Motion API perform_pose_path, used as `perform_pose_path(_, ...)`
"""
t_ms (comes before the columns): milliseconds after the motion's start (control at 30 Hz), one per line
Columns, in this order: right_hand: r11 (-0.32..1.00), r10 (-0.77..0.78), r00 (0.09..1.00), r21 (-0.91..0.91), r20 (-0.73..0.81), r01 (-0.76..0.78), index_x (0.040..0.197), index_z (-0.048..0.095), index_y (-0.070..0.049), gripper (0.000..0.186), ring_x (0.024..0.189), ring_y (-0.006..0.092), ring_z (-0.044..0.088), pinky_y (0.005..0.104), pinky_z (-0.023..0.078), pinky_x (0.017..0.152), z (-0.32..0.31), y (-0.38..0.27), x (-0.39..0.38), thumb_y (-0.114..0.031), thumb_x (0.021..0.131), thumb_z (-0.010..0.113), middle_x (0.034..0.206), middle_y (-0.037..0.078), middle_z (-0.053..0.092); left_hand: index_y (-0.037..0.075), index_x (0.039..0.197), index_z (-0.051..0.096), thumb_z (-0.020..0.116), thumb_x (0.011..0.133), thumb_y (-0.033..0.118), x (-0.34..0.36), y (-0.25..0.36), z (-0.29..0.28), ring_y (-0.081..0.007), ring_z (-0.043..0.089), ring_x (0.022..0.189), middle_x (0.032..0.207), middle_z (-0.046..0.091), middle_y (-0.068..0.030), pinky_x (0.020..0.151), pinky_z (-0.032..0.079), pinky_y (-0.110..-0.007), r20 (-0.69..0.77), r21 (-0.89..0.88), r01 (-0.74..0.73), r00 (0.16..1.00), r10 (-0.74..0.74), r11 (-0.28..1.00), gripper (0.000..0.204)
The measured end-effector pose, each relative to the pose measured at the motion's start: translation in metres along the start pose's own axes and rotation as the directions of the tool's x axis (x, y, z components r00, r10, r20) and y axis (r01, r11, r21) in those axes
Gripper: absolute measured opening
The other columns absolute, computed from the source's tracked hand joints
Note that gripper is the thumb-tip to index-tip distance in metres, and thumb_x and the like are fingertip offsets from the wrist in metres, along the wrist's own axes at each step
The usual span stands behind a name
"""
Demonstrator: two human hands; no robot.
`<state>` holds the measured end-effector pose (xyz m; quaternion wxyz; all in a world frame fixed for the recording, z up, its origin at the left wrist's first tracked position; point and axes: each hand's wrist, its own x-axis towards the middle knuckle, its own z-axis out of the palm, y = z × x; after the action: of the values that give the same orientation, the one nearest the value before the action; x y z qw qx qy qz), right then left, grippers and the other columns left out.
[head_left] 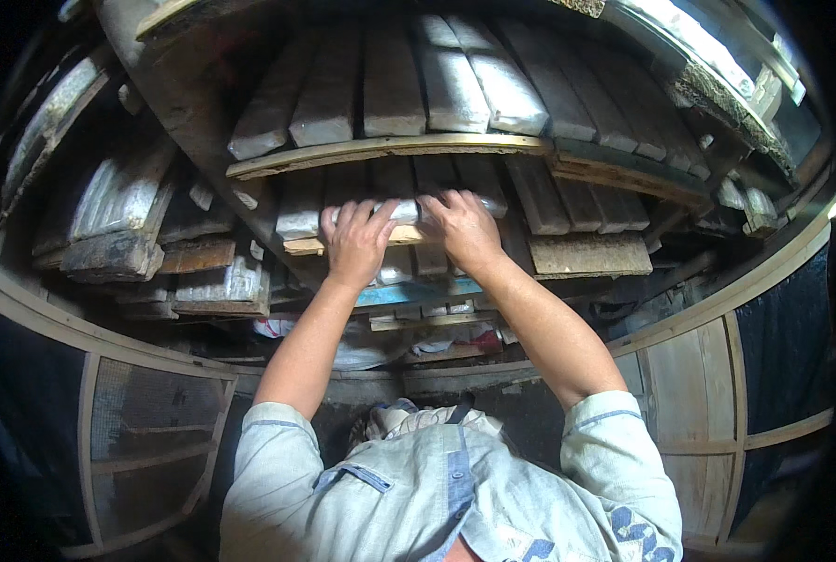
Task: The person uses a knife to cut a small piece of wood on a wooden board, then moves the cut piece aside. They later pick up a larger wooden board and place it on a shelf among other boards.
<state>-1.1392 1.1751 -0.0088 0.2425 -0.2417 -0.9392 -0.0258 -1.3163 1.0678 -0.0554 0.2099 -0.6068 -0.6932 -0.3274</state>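
Note:
Both arms reach forward to a shelf stacked with long pale blocks, which look wrapped in clear film. My left hand [357,245] is bent over the front end of a wrapped block [404,212], its fingers somewhat apart. Curled around the right side of the same block end is my right hand [468,231], with thumb and forefinger close to it. Motion slightly blurs the fingertips of both hands. Beneath the hands runs a light wooden board [404,235] that bears this row. The block's far part lies in shadow.
Above the hands, an upper board [390,150] carries another row of long blocks [395,89]. More loaded boards stand at the left [109,253] and right [591,255]. A blue-edged board [409,293] sits below. A curved wooden rail [718,304] and framed panels [151,426] flank me.

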Motion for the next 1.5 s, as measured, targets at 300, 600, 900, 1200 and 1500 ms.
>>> perform_pose_path(300, 0.960, 0.256, 0.966, 0.103, 0.048, -0.259, 0.128, 0.056, -0.012, 0.043, 0.105, 0.0457, 0.056, 0.0538, 0.048, 0.092, -0.008, 0.024, -0.017, -0.007, 0.086, 0.056, 0.118, 0.024, 0.054, 0.023, 0.125, 0.068, 0.066, 0.091, 0.028, -0.003, -0.004, 0.006, -0.0267, 0.057, 0.108, 0.112, 0.066, -0.0053, 0.102, 0.031, -0.049, -0.037, 0.035, -0.017, 0.999, 0.018, 0.999, 0.034)
perform_pose_path(600, 0.908, 0.348, 0.918, 0.177, 0.188, -0.380, 0.130, 0.055, -0.017, 0.035, 0.112, 0.0469, 0.058, 0.0536, 0.051, 0.091, -0.010, 0.038, -0.023, -0.018, 0.095, 0.053, 0.126, 0.025, 0.054, 0.021, 0.126, 0.068, 0.064, 0.094, 0.028, -0.001, -0.004, 0.006, -0.0285, 0.056, 0.109, 0.113, 0.065, -0.0082, 0.102, 0.031, -0.047, -0.020, 0.042, -0.042, 0.999, 0.042, 0.998, 0.033)
perform_pose_path(900, 0.912, 0.402, 0.906, -0.035, -0.128, -0.410, 0.122, 0.061, -0.011, 0.036, 0.108, 0.0422, 0.061, 0.0528, 0.050, 0.093, -0.049, 0.057, -0.038, -0.023, 0.088, 0.062, 0.115, 0.020, 0.063, 0.022, 0.125, 0.068, 0.065, 0.093, 0.031, -0.001, -0.004, 0.005, -0.0260, 0.055, 0.109, 0.112, 0.064, -0.0054, 0.103, 0.030, -0.049, -0.011, 0.059, -0.033, 0.999, 0.034, 0.998, 0.033)
perform_pose_path(1200, 0.838, 0.497, 0.845, -0.141, -0.199, -0.527, 0.117, 0.064, -0.003, 0.034, 0.107, 0.0377, 0.060, 0.0489, 0.048, 0.094, -0.036, 0.084, -0.046, -0.020, 0.088, 0.062, 0.117, 0.018, 0.064, 0.022, 0.128, 0.067, 0.065, 0.094, 0.033, -0.003, -0.007, 0.010, -0.0278, 0.056, 0.113, 0.114, 0.065, -0.0069, 0.103, 0.031, -0.049, 0.022, 0.085, -0.022, 1.000, 0.020, 0.996, 0.036)
perform_pose_path(1500, 0.838, 0.518, 0.811, -0.028, -0.273, -0.545, 0.120, 0.062, -0.001, 0.037, 0.126, 0.0400, 0.049, 0.0485, 0.045, 0.103, -0.025, 0.094, -0.048, -0.019, 0.087, 0.063, 0.130, 0.021, 0.056, 0.021, 0.129, 0.066, 0.063, 0.094, 0.029, -0.002, -0.006, 0.010, -0.0282, 0.055, 0.109, 0.112, 0.064, -0.0071, 0.102, 0.031, -0.048, -0.018, 0.098, -0.077, 0.997, 0.079, 0.992, 0.036)
